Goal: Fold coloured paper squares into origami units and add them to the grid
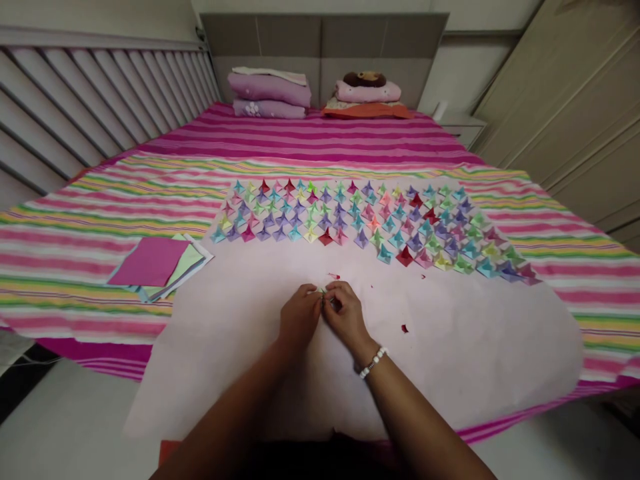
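Note:
My left hand and my right hand meet above the large pale pink sheet, fingertips pinched together. Between them shows a bit of small pale green folded paper, mostly hidden by the fingers. A white bead bracelet circles my right wrist. Just beyond the fingertips lies a small red-and-white piece, too small to name. Several rows of colourful folded paper pieces with raised points cover the far part of the sheet.
A stack of coloured paper squares lies at the left. Dark red scraps dot the sheet on the right. Under it is a striped bedspread. Folded bedding is piled by the headboard; a white railing runs along the left.

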Action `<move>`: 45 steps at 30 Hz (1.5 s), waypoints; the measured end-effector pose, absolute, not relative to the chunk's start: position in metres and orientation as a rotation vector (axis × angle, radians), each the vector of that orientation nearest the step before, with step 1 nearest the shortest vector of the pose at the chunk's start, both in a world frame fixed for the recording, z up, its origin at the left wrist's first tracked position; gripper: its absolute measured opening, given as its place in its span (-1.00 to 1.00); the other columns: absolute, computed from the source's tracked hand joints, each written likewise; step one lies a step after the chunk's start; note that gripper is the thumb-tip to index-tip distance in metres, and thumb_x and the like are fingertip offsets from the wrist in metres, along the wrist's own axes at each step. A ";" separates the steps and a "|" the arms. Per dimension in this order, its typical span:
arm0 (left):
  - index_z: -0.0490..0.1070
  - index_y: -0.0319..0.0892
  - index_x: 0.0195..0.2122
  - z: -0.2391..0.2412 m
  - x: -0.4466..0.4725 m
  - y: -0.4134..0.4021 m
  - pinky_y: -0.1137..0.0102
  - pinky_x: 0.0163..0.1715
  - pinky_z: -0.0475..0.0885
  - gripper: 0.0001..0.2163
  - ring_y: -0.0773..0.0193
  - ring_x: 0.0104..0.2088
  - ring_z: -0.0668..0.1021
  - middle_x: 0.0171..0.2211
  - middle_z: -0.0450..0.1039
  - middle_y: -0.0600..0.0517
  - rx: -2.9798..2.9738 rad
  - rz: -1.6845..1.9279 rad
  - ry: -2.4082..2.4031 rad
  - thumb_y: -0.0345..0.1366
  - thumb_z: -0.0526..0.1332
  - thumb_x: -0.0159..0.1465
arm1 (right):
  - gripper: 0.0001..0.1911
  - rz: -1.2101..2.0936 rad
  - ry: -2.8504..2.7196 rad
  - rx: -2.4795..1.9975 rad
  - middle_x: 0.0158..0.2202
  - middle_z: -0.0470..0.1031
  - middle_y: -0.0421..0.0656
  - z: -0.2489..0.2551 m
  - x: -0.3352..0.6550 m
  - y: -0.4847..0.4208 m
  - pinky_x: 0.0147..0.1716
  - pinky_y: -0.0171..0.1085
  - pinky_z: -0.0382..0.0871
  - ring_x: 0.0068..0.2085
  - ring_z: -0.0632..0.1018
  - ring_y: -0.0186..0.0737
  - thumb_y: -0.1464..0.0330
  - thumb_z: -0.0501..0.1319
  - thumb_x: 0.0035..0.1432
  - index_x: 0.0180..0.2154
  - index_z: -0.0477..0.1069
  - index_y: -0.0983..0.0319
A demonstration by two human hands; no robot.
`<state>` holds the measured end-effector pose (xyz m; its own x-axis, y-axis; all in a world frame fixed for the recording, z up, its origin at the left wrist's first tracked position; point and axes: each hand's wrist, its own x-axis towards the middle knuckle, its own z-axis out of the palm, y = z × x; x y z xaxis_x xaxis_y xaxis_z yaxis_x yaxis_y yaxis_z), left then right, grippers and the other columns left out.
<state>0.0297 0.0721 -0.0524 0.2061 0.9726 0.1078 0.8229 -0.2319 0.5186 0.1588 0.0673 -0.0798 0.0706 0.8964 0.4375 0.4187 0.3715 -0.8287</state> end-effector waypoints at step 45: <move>0.51 -0.16 -0.27 -0.075 -0.026 0.055 0.33 -0.37 0.59 -0.83 0.33 -0.42 0.59 -0.06 0.44 -0.09 1.873 1.044 1.479 -0.25 0.17 0.21 | -0.79 0.059 -1.384 -1.857 -0.50 0.48 -0.06 -0.045 0.229 0.124 -0.46 -0.24 0.23 -0.46 0.43 -0.14 0.48 0.08 0.08 -0.47 0.47 0.24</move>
<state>-0.0265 0.0552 -0.0748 0.1022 0.9640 0.2454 0.5543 -0.2600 0.7907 0.2293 0.1235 -0.0447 0.4000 0.8224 0.4046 0.7850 -0.0795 -0.6144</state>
